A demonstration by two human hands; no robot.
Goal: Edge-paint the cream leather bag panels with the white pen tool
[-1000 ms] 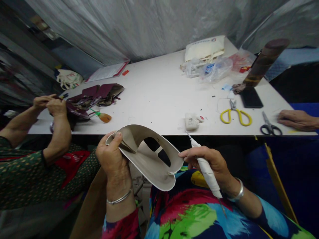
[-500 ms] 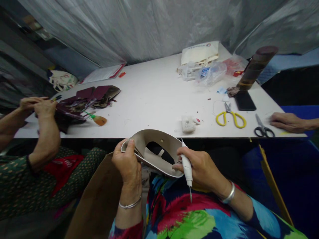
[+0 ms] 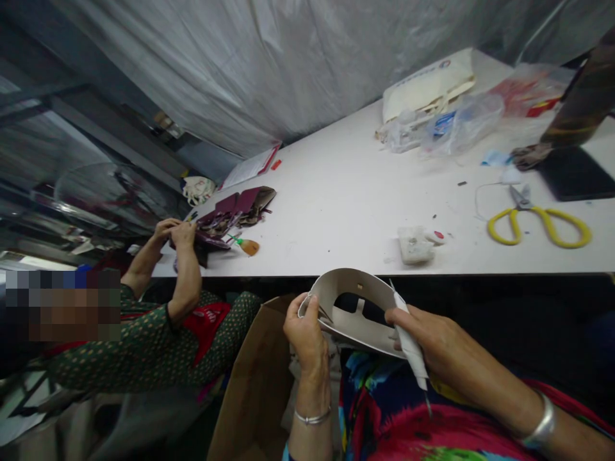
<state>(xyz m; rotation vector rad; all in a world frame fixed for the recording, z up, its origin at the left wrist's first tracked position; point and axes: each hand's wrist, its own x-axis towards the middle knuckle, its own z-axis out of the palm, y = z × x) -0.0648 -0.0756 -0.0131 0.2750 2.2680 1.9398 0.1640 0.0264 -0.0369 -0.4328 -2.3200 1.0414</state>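
My left hand (image 3: 307, 326) pinches the left end of a beige, curved leather-like piece (image 3: 346, 330), thumb on top. The piece is bent into a loop with a dark oval opening, and a small square metal fitting shows on its inner wall. My right hand (image 3: 432, 333) grips a tool with a white-wrapped handle (image 3: 412, 349) and a thin metal point at each end. That tool lies across the right end of the piece, where my right fingers also seem to touch it. Both hands are just in front of the table's edge, above my lap.
On the white table (image 3: 317, 243) are yellow-handled scissors (image 3: 541, 218), a whitish block (image 3: 416, 246), a black phone (image 3: 576, 173), plastic bags (image 3: 466, 125) and a cloth bag (image 3: 427, 86). At left a co-worker (image 3: 158, 339) handles maroon pieces (image 3: 235, 211). A cardboard box (image 3: 254, 371) stands beside me.
The view has turned left, so the table things appear farther right and more of the co-worker shows. The hand and dark-handled scissors at right have left view. My grip looks the same.
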